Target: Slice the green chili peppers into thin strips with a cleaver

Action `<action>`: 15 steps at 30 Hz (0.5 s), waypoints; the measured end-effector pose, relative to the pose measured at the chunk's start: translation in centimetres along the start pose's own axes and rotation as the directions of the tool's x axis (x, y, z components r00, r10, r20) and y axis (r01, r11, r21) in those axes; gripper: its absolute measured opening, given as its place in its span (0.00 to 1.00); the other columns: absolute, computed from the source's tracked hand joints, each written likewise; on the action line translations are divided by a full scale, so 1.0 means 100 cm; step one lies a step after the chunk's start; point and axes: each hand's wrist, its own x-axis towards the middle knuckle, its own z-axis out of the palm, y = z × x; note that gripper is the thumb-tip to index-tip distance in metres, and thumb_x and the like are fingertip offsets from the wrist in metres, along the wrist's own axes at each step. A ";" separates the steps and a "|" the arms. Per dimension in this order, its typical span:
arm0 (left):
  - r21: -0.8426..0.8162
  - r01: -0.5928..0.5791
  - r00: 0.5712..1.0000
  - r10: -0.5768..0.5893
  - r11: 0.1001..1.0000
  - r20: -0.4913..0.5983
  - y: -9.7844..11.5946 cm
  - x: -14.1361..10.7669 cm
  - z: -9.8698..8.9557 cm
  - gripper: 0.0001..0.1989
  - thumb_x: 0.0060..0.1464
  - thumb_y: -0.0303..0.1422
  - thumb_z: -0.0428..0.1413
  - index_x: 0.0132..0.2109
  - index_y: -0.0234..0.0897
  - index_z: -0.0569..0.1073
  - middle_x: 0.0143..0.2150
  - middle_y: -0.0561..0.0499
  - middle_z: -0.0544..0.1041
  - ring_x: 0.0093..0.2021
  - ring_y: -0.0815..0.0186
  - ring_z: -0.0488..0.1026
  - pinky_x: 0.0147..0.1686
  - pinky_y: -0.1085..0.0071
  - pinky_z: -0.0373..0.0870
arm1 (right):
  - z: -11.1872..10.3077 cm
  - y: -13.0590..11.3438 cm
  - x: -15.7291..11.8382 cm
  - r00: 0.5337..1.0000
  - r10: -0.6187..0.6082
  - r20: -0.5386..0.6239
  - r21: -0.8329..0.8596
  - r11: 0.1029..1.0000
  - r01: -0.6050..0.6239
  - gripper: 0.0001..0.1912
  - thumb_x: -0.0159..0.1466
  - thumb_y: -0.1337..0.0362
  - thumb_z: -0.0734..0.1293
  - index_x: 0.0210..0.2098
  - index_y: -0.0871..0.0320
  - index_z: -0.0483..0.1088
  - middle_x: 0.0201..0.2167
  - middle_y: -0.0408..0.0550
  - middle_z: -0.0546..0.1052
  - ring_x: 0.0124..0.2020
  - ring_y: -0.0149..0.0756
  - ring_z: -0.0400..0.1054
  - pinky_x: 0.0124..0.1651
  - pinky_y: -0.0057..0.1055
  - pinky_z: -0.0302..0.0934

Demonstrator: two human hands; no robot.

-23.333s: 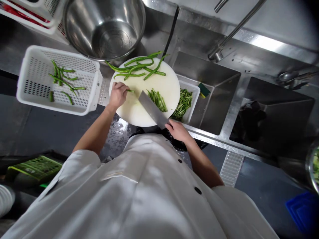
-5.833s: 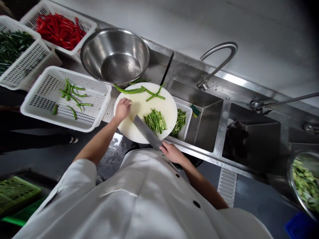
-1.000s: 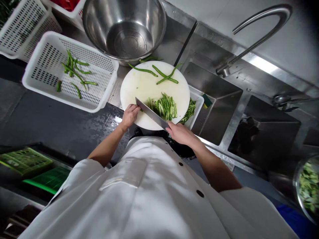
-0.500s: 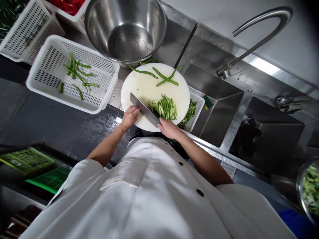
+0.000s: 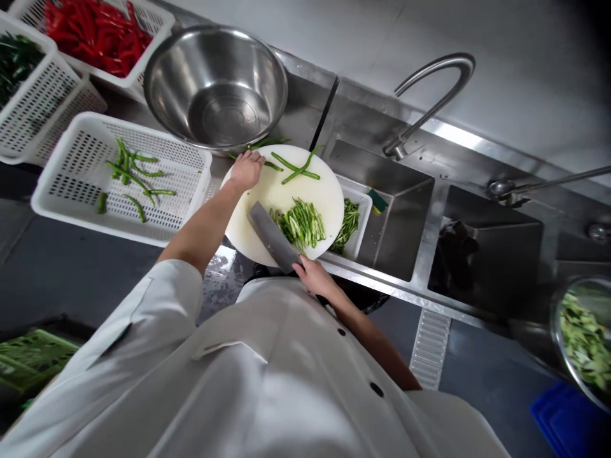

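Observation:
My right hand (image 5: 315, 276) is closed round the handle of a cleaver (image 5: 273, 238), its broad blade tilted over the near left of the round white cutting board (image 5: 260, 191). Across the board, at its far left edge, my left hand (image 5: 247, 168) has its fingers bent onto a long green chili pepper (image 5: 273, 166); part of that pepper is hidden under the fingers. Right of it, two more whole green peppers (image 5: 300, 168) lie crossed. A heap of sliced green pepper (image 5: 300, 222) rests on the board, right of the blade.
A white basket (image 5: 193, 216) with several green peppers stands left, a steel basin (image 5: 214, 89) behind. Red peppers (image 5: 98, 38) fill another basket. Pepper strips (image 5: 347, 222) lie in a basket under the board's right side, by the sink (image 5: 405, 235) and faucet (image 5: 432, 105).
My left hand has left the blade's side and moved to the far left of the board, onto a pepper. The cleaver has shifted slightly away from the slices. The view has shifted too.

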 end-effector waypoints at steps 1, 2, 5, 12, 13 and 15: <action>0.006 0.030 1.000 -0.030 1.000 0.009 0.000 0.005 0.002 0.17 0.65 0.26 0.46 0.52 0.33 0.78 0.50 0.36 0.77 0.58 0.48 0.70 0.59 0.49 0.67 | -0.001 0.001 0.002 0.999 0.030 -0.019 0.031 0.999 -0.029 0.11 0.79 0.60 0.58 0.50 0.55 0.70 0.41 0.50 0.82 0.40 0.41 0.77 0.42 0.31 0.62; 0.007 0.058 0.998 -0.058 0.998 0.005 -0.001 0.005 0.002 0.17 0.64 0.26 0.46 0.51 0.32 0.78 0.48 0.36 0.77 0.57 0.48 0.70 0.58 0.49 0.67 | -0.003 0.004 0.003 0.998 0.059 -0.036 0.055 0.997 -0.057 0.11 0.79 0.60 0.58 0.50 0.55 0.70 0.39 0.49 0.82 0.38 0.40 0.76 0.41 0.31 0.62; 0.005 0.103 0.993 -0.103 0.995 -0.052 -0.004 -0.022 -0.005 0.16 0.65 0.27 0.46 0.49 0.34 0.78 0.45 0.36 0.77 0.54 0.48 0.70 0.56 0.50 0.68 | -0.011 0.016 -0.001 0.990 0.126 -0.071 0.069 0.990 -0.121 0.12 0.79 0.60 0.57 0.53 0.57 0.70 0.36 0.49 0.81 0.36 0.40 0.76 0.43 0.31 0.62; 0.034 0.038 0.997 -0.036 0.999 -0.070 0.046 -0.159 -0.003 0.16 0.69 0.29 0.46 0.50 0.37 0.79 0.46 0.38 0.76 0.49 0.49 0.70 0.53 0.51 0.71 | -0.019 0.034 -0.023 0.994 0.098 -0.056 -0.078 0.992 -0.102 0.15 0.79 0.60 0.56 0.57 0.59 0.70 0.47 0.57 0.83 0.50 0.46 0.77 0.48 0.32 0.62; 0.030 0.006 0.998 -0.005 1.000 -0.056 0.056 -0.174 0.002 0.17 0.69 0.29 0.45 0.50 0.37 0.79 0.46 0.38 0.77 0.48 0.50 0.71 0.52 0.52 0.71 | -0.020 0.034 -0.027 0.995 0.094 -0.044 -0.124 0.987 -0.098 0.17 0.79 0.60 0.56 0.59 0.59 0.69 0.47 0.57 0.83 0.50 0.47 0.77 0.48 0.33 0.62; 0.013 -0.058 0.997 0.058 0.998 -0.041 0.072 -0.196 0.012 0.18 0.71 0.29 0.44 0.50 0.37 0.79 0.47 0.38 0.78 0.49 0.51 0.71 0.53 0.53 0.71 | -0.022 0.033 -0.032 0.995 0.101 -0.011 -0.228 0.968 -0.101 0.19 0.80 0.59 0.55 0.63 0.59 0.67 0.47 0.58 0.83 0.50 0.48 0.77 0.48 0.34 0.62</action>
